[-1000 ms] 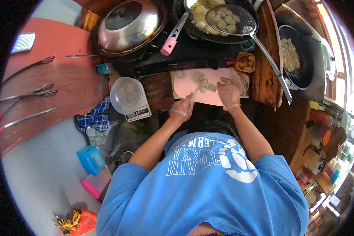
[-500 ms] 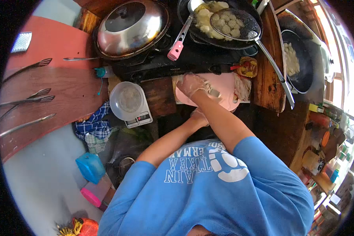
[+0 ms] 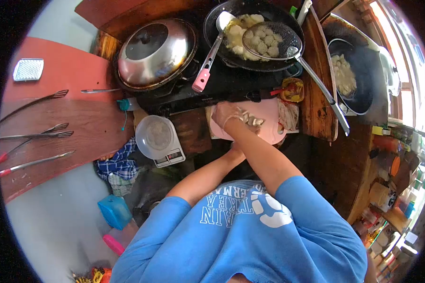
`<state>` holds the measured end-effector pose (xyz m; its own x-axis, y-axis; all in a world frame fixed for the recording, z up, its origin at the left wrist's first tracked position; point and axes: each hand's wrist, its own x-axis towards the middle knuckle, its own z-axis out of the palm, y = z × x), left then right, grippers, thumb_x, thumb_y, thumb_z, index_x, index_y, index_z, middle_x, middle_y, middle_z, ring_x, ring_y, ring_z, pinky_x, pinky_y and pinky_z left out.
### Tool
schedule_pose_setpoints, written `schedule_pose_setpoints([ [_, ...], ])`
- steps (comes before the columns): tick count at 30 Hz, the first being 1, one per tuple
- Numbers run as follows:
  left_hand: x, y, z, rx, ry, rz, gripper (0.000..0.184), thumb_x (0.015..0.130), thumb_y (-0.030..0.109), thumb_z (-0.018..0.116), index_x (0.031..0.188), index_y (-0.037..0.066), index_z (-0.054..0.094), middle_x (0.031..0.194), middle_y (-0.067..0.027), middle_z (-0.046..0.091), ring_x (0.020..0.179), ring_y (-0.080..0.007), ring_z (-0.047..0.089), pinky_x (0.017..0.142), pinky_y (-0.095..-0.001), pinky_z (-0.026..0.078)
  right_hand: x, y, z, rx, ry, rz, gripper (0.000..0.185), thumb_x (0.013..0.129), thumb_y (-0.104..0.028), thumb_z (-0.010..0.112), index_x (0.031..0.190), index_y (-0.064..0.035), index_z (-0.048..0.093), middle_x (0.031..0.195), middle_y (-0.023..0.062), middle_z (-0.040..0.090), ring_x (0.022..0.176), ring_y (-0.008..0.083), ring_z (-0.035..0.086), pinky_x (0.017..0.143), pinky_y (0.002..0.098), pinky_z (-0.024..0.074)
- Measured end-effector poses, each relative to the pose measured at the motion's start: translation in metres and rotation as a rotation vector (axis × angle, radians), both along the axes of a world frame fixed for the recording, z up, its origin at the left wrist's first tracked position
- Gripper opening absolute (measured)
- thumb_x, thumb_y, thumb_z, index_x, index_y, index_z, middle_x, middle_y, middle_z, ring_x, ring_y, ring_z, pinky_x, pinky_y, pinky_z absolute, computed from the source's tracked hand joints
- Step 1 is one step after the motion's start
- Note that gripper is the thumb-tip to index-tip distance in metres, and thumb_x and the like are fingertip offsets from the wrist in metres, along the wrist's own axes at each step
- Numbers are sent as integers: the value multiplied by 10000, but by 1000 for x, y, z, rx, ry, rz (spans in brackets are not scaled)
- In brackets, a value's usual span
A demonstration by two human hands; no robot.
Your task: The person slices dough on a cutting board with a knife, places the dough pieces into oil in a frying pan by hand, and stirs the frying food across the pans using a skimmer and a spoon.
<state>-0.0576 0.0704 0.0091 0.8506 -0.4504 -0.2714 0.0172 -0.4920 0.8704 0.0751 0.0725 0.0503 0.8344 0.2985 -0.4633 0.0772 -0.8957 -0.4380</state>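
My right hand [image 3: 226, 114], in a clear plastic glove, is over the left part of a pink cutting board [image 3: 270, 136]. Its fingers are curled inward; whatever they hold is hidden. Small whitish pieces of food [image 3: 251, 119] lie on the board just right of this hand. My left hand [image 3: 239, 147] is at the board's near edge, mostly covered by my right forearm, which crosses over it. Its fingers are hard to make out.
Ahead, a wok [image 3: 215, 35] holds frying food, a strainer [image 3: 293, 52] of balls and a pink-handled ladle [image 3: 204, 78]. A lidded pan [image 3: 158, 56] stands to its left. A bowl sits on a scale [image 3: 174, 158]. Another wok [image 3: 366, 89] is right, behind a wooden partition [image 3: 318, 94].
The whole view has shifted slightly, with the stove things lower. The whitish pieces on the board show more plainly beside my right hand, and my left hand is more hidden behind my right forearm.
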Motion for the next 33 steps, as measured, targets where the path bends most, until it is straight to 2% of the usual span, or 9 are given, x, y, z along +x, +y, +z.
schedule_pose_setpoints([
  [2,3,-3,2,40,210,77,566,1017,452,397,1445,84,364,1465,-159,396,1346,-313,366,1106,-421,298,-3,-1,20,21,-19,25,280,822,-159,551,955,19,721,1022,262,677,971,393,672,874,454,532],
  [9,1,-4,12,-105,-17,109,463,964,368,484,1303,56,526,1342,-190,532,1243,-324,499,1056,-425,372,0,-6,24,24,56,-45,410,756,-299,645,944,59,713,1041,283,671,1000,404,664,883,442,533],
  [11,14,-4,42,323,-176,-72,377,924,277,508,1220,59,595,1219,-201,619,1150,-355,578,973,-450,452,5,-8,35,-27,178,-84,464,735,-355,689,950,56,712,1013,280,680,989,396,671,860,420,540],
  [14,5,-9,-17,385,-83,-53,314,911,225,507,1140,56,638,1077,-213,668,1021,-371,640,875,-465,510,7,-23,45,89,218,-165,467,732,-388,711,922,38,716,931,246,700,880,337,700,750,400,563],
  [17,9,1,-26,549,-101,-279,309,912,208,497,1138,48,635,1008,-229,673,925,-371,663,817,-469,530,-5,-54,8,310,66,-101,564,713,-457,724,986,36,704,908,218,711,874,343,700,786,423,554],
  [22,15,23,12,506,-185,-81,489,876,105,484,1334,-62,459,1021,-240,652,882,-384,648,805,-483,516,-43,-140,56,723,398,-583,325,801,-215,728,1010,27,673,862,130,671,783,186,662,605,329,572],
  [25,25,27,21,580,-90,-44,639,853,101,519,1458,24,327,1023,-218,660,882,-375,658,755,-483,533,-63,-161,-1,784,537,-992,397,828,-183,713,1147,27,604,962,129,657,777,215,649,624,332,600],
  [28,24,28,34,547,-90,-46,660,837,96,549,1461,78,333,991,-202,664,877,-369,658,739,-481,532,-81,-172,-40,807,618,-974,536,828,-197,723,1262,38,513,1004,128,648,790,231,653,644,357,619],
  [33,9,22,19,429,-85,-30,657,830,87,572,1448,152,358,928,-163,670,839,-365,654,714,-482,525,-90,-188,-27,640,512,-985,485,812,-227,767,1152,61,575,923,105,641,739,203,656,575,332,598],
])
